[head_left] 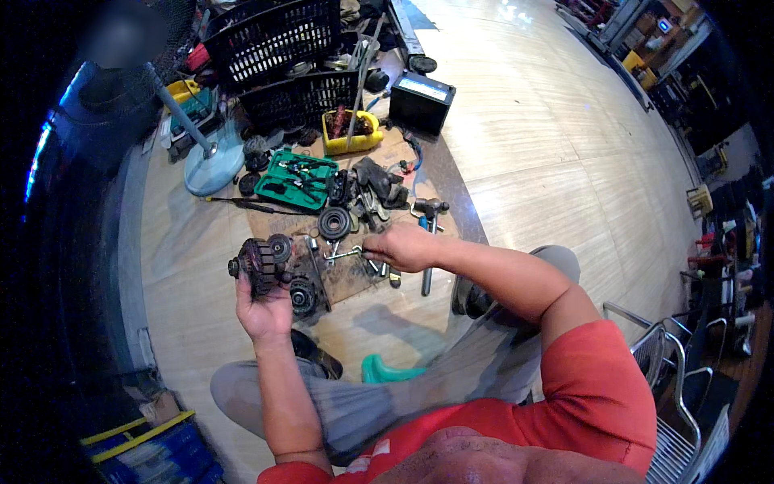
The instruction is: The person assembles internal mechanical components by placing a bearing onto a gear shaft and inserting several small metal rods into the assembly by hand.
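Observation:
My left hand is raised on the left, with its fingers closed around a dark, greasy alternator rotor with ribbed sides and a shaft end poking out. Over the cardboard, my right hand has its fingers pinched at the end of a silver wrench; the fingertips are partly hidden. Beside the rotor are a round dark gear-like part and another toothed part. A black grooved pulley lies just beyond the wrench. To the right of my right hand is a hammer.
A green tool case, a yellow cut-open container and a black battery stand farther off. Black crates and a fan's round base are behind. A green stool sits between my legs. A metal chair is at the right.

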Action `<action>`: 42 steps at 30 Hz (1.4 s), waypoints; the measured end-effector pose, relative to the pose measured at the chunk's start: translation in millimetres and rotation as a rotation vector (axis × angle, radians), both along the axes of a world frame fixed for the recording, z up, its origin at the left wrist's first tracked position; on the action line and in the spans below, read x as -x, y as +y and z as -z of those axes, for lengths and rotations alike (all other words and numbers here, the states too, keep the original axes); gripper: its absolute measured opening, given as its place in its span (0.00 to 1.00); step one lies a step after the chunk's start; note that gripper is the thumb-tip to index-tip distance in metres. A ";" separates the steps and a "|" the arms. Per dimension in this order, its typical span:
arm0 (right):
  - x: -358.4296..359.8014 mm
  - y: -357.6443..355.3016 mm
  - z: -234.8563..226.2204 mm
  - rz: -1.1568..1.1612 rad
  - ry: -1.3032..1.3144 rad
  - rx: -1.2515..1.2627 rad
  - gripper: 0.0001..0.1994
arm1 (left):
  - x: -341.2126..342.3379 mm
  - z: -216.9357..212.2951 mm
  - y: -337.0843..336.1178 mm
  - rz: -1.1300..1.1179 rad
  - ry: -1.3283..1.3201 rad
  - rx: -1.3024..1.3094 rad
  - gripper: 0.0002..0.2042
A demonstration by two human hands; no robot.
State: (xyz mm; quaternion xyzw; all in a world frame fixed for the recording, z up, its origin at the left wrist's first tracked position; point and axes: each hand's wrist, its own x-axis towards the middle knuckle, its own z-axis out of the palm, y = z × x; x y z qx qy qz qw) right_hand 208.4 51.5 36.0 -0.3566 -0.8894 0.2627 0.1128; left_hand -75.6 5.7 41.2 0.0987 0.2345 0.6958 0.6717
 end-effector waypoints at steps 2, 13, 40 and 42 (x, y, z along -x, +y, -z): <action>0.2 -2.9 0.1 -0.063 -0.142 -0.055 0.09 | 2.9 1.1 -1.5 -0.019 0.009 0.017 0.19; -46.4 17.9 5.1 0.169 -0.264 -0.136 0.10 | 15.4 -5.8 -4.5 -0.060 -0.058 0.005 0.19; -200.3 24.7 37.0 0.533 -0.520 -0.150 0.17 | -1.9 -15.2 12.1 0.160 -0.158 -0.140 0.23; -197.5 24.0 49.3 0.483 -0.539 -0.118 0.18 | -2.7 -15.6 9.5 0.140 -0.136 -0.113 0.22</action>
